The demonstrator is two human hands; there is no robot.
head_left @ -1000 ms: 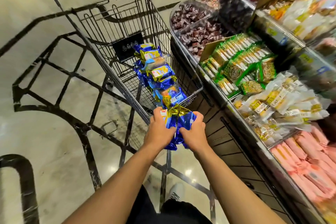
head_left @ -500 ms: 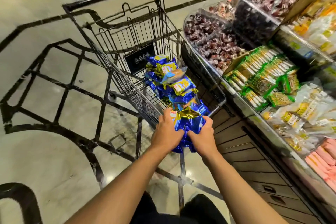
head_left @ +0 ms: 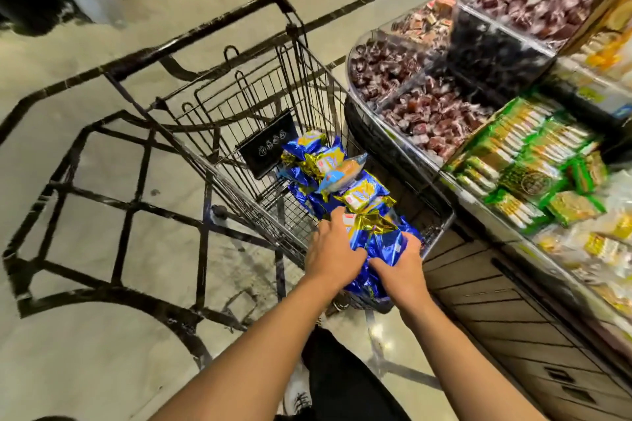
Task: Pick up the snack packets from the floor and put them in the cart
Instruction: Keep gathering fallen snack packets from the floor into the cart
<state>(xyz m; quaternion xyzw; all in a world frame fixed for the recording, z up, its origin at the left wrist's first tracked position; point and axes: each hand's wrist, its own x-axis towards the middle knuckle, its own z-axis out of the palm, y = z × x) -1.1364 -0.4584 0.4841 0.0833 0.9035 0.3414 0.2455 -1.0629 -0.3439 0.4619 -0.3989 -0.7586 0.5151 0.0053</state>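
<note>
- Left hand and right hand — both grasping one bundle of blue-and-gold snack packets, held over the near rim of the cart.
- More packets lie in the cart basket — piled along its right side.
- Display shelf of wrapped goods stands just right of the cart.

This was a shop, a supermarket aisle by the look of it. A black wire shopping cart stood on a polished stone floor inlaid with dark lines. Beside it ran a display shelf with clear bins of wrapped dark-red sweets, rows of green biscuit packs and pale bagged snacks. Blue and gold snack packets lay in the cart.
</note>
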